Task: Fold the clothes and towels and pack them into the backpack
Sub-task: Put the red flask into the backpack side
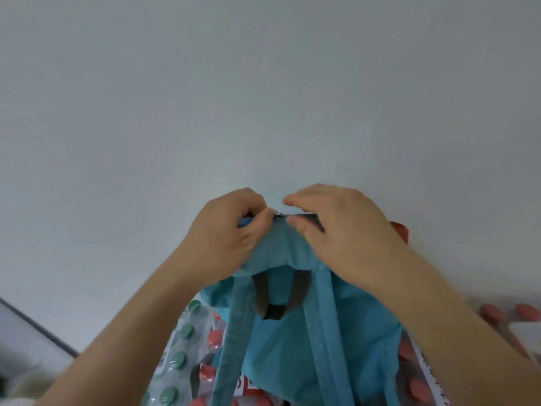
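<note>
Against the pale grey wall point(263, 83), in the head view, a teal backpack point(292, 356) stands upright at the middle of the scene with its back panel toward the person. Its two shoulder straps point(234, 332) hang down the near side. A dark carry loop point(276, 300) sits between them, just under the top.

The left hand point(228, 232) has its fingers curled and pinches the fabric at the top left of the bag, right beside a small metal zipper pull point(276, 213). The right hand point(339, 230) grips the top edge on the right, thumb on the near side and fingers over the far side. Whether the zip is closed cannot be told.

Under the backpack lie wrapped packs of bottles point(172, 341), with green caps point(179, 359) on the left and red caps point(214, 336) beside them.
</note>
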### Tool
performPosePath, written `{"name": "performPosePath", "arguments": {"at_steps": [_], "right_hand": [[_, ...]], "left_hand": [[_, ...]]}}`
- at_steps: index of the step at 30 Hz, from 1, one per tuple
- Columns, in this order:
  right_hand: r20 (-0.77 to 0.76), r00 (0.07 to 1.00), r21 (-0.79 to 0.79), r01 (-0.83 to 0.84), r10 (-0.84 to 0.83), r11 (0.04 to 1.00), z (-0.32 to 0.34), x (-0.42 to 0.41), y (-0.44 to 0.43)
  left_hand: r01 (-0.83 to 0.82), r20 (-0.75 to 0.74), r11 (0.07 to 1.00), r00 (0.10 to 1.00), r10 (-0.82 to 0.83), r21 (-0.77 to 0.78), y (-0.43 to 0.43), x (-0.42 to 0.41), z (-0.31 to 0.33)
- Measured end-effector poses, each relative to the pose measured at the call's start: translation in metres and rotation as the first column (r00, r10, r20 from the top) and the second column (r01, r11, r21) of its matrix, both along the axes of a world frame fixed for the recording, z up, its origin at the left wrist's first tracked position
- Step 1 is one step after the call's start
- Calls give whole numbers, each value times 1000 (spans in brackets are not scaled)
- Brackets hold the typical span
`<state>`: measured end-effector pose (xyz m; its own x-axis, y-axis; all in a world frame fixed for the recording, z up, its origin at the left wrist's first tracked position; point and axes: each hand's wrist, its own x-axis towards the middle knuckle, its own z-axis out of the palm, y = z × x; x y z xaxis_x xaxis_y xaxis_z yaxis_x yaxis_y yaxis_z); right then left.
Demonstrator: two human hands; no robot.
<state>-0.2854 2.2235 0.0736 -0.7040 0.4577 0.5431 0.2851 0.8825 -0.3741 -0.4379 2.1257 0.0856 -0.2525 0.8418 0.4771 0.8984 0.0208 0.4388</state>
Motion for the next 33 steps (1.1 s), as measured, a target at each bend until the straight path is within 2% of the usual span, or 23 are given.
{"name": "performPosePath", "arguments": {"at_steps": [2, 4, 6, 8, 10, 16, 20, 26, 33], "right_hand": [[122, 992, 76, 21, -30, 997, 1, -18, -5], [108, 994, 46, 29, -34, 999, 4, -22, 1], [71, 996, 0, 57, -56, 998, 8, -18, 12], [88, 990, -47, 112, -108, 993, 13, -12, 24], [153, 979, -44, 144, -135, 989, 19, -9, 28], [190, 978, 83, 73, -88, 994, 22, -46, -6], [141, 982, 116, 107, -123, 987, 15, -56, -4], [57, 977, 131, 198, -206, 971, 9, -55, 12], [-77, 960, 136, 276, -268, 951, -14, -63, 24]], "left_hand": [[30, -45, 999, 999, -29, 26, 3, -3, 4], [30, 3, 999, 1000, -30, 37, 3, -8, 4], [-57, 144, 997, 988, 50, 49, 0, -20, 0], [-167, 315, 985, 937, 149, 32, -5, -34, -4], [-165, 394, 986, 905, 162, -26, -7, -41, -9], [-50, 355, 999, 934, 45, 4, -5, -46, -3], [-89, 435, 996, 896, 86, -13, -8, -59, -17], [-198, 565, 966, 784, 259, -168, -16, -88, -67], [-180, 586, 914, 718, 375, -363, -23, -97, -128]]}}
